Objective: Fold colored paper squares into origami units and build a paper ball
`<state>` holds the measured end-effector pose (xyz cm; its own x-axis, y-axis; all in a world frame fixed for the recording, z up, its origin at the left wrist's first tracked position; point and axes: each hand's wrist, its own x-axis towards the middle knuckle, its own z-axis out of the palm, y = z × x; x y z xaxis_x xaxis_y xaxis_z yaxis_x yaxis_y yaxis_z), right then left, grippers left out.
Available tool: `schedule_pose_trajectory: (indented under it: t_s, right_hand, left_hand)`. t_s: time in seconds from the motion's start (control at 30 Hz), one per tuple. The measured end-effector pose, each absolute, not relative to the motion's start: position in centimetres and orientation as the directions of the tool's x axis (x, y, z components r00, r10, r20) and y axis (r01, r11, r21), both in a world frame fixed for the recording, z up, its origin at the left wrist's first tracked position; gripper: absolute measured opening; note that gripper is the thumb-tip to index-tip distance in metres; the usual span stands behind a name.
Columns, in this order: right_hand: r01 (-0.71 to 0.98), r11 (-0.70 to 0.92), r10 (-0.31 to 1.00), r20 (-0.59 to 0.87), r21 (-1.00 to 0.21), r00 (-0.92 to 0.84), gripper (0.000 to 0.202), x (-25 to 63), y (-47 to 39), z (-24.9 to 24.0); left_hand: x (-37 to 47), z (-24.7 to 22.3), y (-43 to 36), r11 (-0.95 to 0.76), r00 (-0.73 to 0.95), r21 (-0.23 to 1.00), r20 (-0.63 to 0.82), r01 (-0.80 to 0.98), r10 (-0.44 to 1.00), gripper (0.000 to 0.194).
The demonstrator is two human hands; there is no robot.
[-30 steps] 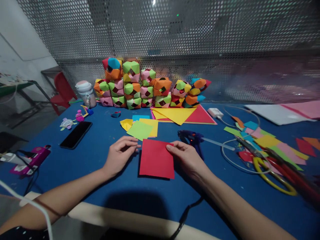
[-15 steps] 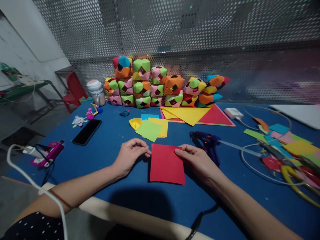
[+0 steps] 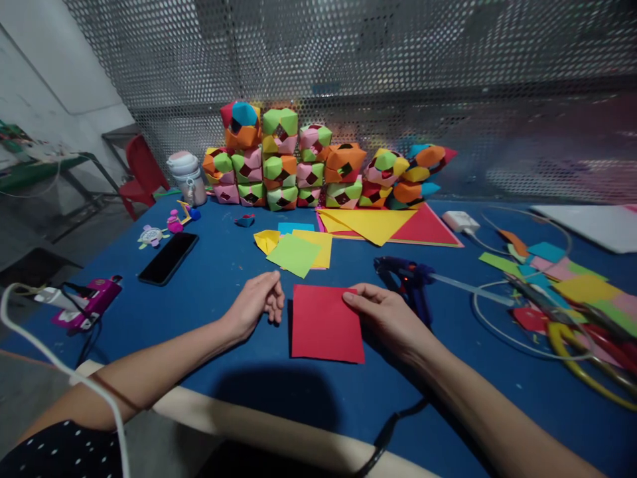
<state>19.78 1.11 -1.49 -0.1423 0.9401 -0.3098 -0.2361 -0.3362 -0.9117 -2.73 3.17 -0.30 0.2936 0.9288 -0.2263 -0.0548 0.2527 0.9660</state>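
A square sheet of red paper (image 3: 326, 325) is held just above the blue table, its face towards me. My right hand (image 3: 381, 309) pinches it at the upper right corner, thumb in front and fingers behind. To the left of the sheet, my left hand (image 3: 259, 302) is apart from it, fingers loosely curled with nothing in them. Beyond the red sheet lie a green paper square (image 3: 293, 255), a yellow paper square (image 3: 318, 247) and a small folded yellow paper piece (image 3: 267, 240). Past my right hand rests a blue glue gun (image 3: 411, 279) with a clear glue stick in its back.
Several folded-paper blocks (image 3: 281, 172) are stacked along the perforated metal panel. Larger coloured sheets (image 3: 428, 226) lie before them. Left are a phone (image 3: 169, 257), a purple power strip (image 3: 89, 305) and a white bottle (image 3: 186, 178). Scissors (image 3: 562, 345) and paper scraps (image 3: 580, 289) crowd the right.
My left hand has drawn back a little from the red paper's left edge and its fingers have turned downward. The right hand still holds the sheet. The whole view has shifted slightly.
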Motion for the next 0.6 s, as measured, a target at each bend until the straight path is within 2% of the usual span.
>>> schedule_pose_trajectory:
  t_s: [0.07,0.2,0.3,0.37,0.4,0.47,0.5,0.57,0.6]
  right_hand:
    - [-0.21,-0.31,0.949,-0.287,-0.927,-0.133,0.025,19.7,1.2,-1.6]
    - [-0.088,-0.147,0.987,-0.14,-0.985,-0.074,0.021,19.9,1.2,-1.6]
    - [0.047,0.13,0.984,0.123,-0.99,-0.128,0.012,20.3,0.5,-0.5]
    - [0.12,0.387,0.897,0.344,-0.914,-0.278,0.007,20.4,-0.1,0.3]
    - [0.149,0.515,0.824,0.439,-0.844,-0.357,0.012,20.4,-0.5,0.6]
    - [0.216,0.729,0.66,0.582,-0.65,-0.475,0.02,20.3,-1.0,0.7]
    - [0.267,0.799,0.59,0.62,-0.538,-0.517,0.021,20.2,-1.2,0.5]
    - [0.379,0.868,0.493,0.637,-0.32,-0.592,0.021,19.8,-1.3,-0.2]
    - [0.418,0.879,0.462,0.619,-0.228,-0.635,0.02,19.6,-1.3,-0.6]
  left_hand:
    - [-2.4,-0.1,3.0,0.214,0.306,0.977,-0.199,-0.014,0.931,0.034]
    - [-2.0,0.3,2.3,0.027,0.387,0.985,-0.091,0.169,0.918,0.018]
    - [-2.3,0.7,2.1,-0.298,0.377,0.924,0.195,0.24,0.906,0.01]
    - [-2.6,0.8,2.1,-0.474,0.357,0.846,0.377,0.244,0.855,0.012]
    - [-2.7,0.9,2.2,-0.509,0.335,0.824,0.421,0.247,0.843,0.014]
    - [-2.8,0.9,2.5,-0.444,0.26,0.865,0.384,0.235,0.886,0.015]
    - [-2.7,0.8,2.6,-0.336,0.219,0.921,0.293,0.198,0.931,0.016]
    - [-2.5,0.6,2.9,-0.018,0.217,0.998,0.005,0.056,0.976,0.027]
    - [-2.3,0.5,3.0,0.137,0.251,0.99,-0.129,-0.014,0.959,0.032]
